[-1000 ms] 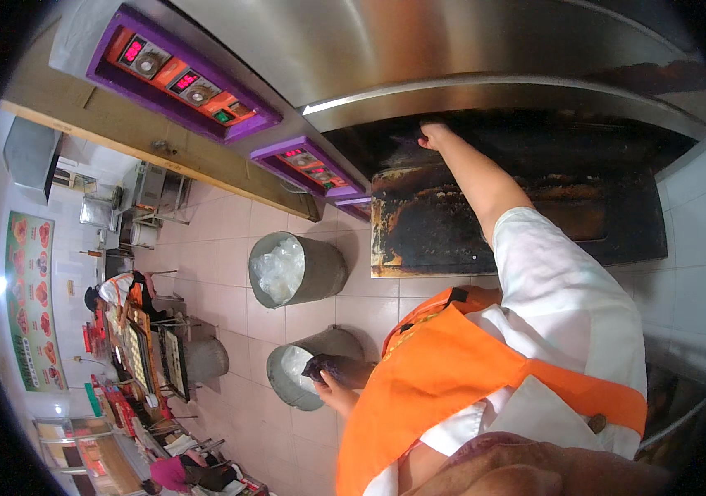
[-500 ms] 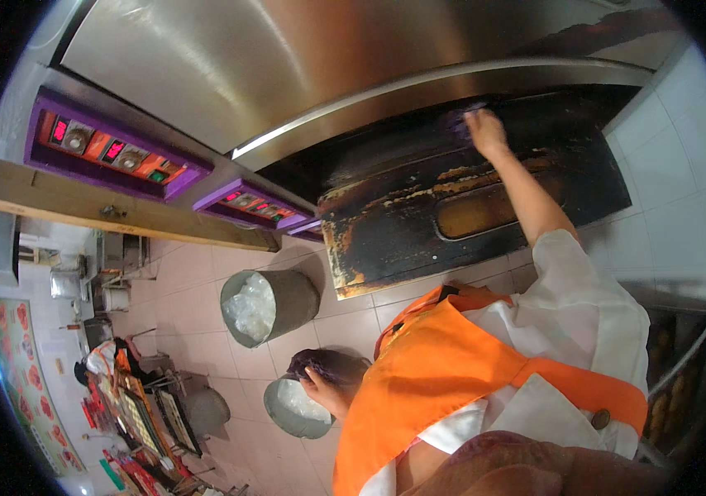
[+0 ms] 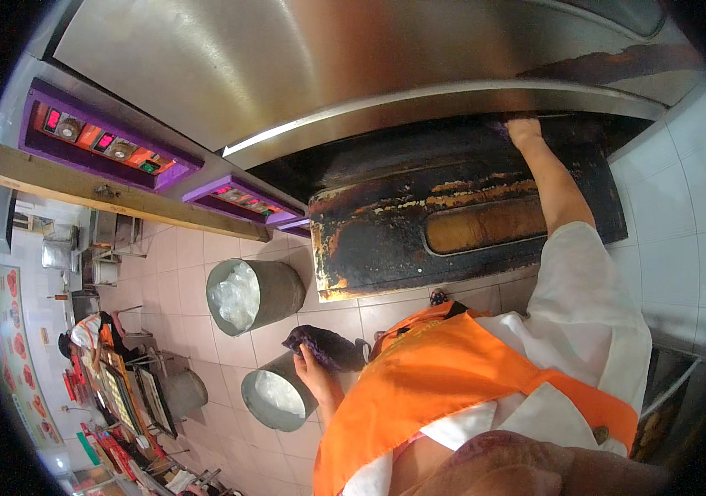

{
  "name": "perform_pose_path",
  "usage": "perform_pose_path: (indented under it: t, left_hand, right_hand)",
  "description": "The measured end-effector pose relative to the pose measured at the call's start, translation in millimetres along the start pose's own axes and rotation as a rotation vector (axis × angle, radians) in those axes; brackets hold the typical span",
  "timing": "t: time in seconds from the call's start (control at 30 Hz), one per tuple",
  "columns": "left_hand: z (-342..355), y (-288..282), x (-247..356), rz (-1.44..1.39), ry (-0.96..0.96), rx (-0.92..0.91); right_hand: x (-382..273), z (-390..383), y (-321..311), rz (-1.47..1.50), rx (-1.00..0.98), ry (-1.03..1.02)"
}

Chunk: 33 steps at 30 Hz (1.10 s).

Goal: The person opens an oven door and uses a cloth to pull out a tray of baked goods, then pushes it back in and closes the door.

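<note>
My right hand reaches over the lowered oven door to the dark slot under the steel front. Its fingers are closed on a purple cloth, of which only a scrap shows beside the knuckles. The door is blackened and scorched, with an oblong brownish window. Down at my left side, my left hand grips another dark purple cloth, bunched and hanging above the floor near a bin.
Two grey bins, one farther and one nearer, hold clear plastic bags. Purple-framed oven controls are on the left, above a wooden beam. A co-worker stands by trays at far left. White tiles line the right wall.
My right hand has slid rightward along the slot with its cloth, which is now mostly hidden. In my left hand, the other cloth shows more fully. The whole view has shifted slightly.
</note>
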<state>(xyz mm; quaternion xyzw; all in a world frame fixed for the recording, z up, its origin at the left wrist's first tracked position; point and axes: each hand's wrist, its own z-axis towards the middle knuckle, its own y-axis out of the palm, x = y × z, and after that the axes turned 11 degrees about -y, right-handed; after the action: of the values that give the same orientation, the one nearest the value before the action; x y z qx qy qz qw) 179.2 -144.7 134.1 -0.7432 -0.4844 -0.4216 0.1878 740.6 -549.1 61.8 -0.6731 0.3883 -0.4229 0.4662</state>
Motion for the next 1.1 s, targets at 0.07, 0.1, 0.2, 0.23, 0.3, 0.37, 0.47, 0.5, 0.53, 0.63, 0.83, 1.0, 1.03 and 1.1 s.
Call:
perform_pose_path:
  t: [0.07,0.1,0.2,0.23,0.3,0.37,0.47,0.5,0.53,0.63,0.83,1.0,1.03,1.1]
  left_hand:
    - [0,-3,-3,-0.031,-0.012,-0.048]
    - [-2,-1,0,-0.041,-0.057,-0.069]
    - [-4,12,16,-0.148,-0.263,-0.212]
    - [-2,16,22,-0.243,-0.381,-0.294]
    - [-3,40,39,-0.365,-0.616,-0.429]
    - [4,46,40,-0.463,-0.691,-0.711]
    - [10,66,43,-0.429,-0.721,-0.735]
    - [7,74,39,-0.437,-0.684,-0.84]
    - [5,76,36,-0.449,-0.647,-0.943]
    - [13,84,28,-0.469,-0.767,-1.307]
    - [4,116,23,-0.404,-0.769,-1.054]
    - [14,129,4,-0.24,-0.707,-1.083]
    - [13,133,6,-0.176,-0.71,-1.054]
    - [9,140,11,-0.111,-0.765,-1.002]
  right_hand:
    - [-3,-9,-4,-0.006,-0.011,-0.012]
    - [-11,-20,-17,-0.019,-0.015,-0.018]
    - [-31,-70,-19,-0.076,0.169,-0.019]
    - [-35,-84,-16,-0.102,0.262,-0.017]
    - [-36,-113,-15,-0.023,0.197,-0.047]
    - [-51,-156,-16,0.009,0.317,-0.106]
    - [-71,-205,1,0.071,0.524,-0.149]
    - [-80,-221,1,0.093,0.551,-0.168]
    - [-91,-237,0,0.116,0.579,-0.189]
    - [-118,-276,-1,0.12,0.608,-0.169]
    - [-162,-329,-6,0.236,0.602,-0.155]
    - [-152,-365,-15,0.639,0.606,0.05]
    - [-133,-369,-20,0.732,0.62,0.207]
    - [-74,-387,-34,0.81,0.665,0.484]
